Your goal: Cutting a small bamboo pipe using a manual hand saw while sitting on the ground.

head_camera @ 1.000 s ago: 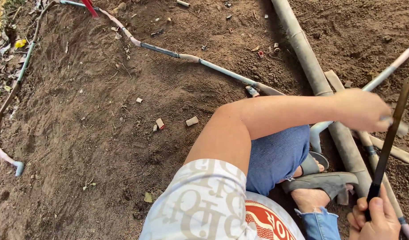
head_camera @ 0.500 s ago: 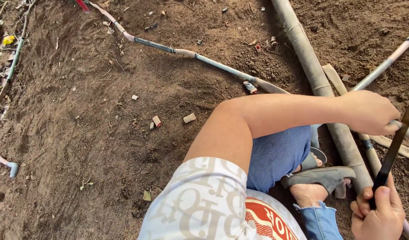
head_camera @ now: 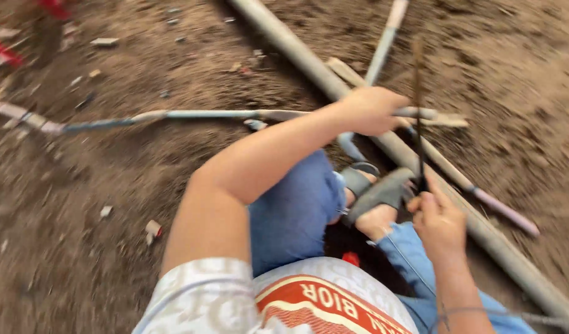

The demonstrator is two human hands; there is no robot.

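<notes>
Left hand (head_camera: 371, 110) gripping a thin pale bamboo stick (head_camera: 420, 113), right hand (head_camera: 439, 219) clasping a long dark blade (head_camera: 418, 117) (blurred) upright just beside it, thick round bamboo pole (head_camera: 309, 59) on crumbly brown soil (head_camera: 80, 204)

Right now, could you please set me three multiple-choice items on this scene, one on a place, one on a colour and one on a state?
1. Where does the left hand rest?
A. on a thin pole
B. on the sandal
C. flat on the soil

2. What colour are the shorts?
A. red
B. blue
C. yellow

3. How does the right hand hold the dark blade?
A. lying flat on the ground
B. pointing up, away from the body
C. tucked under the sandal

Answers:
1 A, the fingers wrap the pole.
2 B, the thigh is covered in blue cloth.
3 B, the blade rises from the fist.
</notes>
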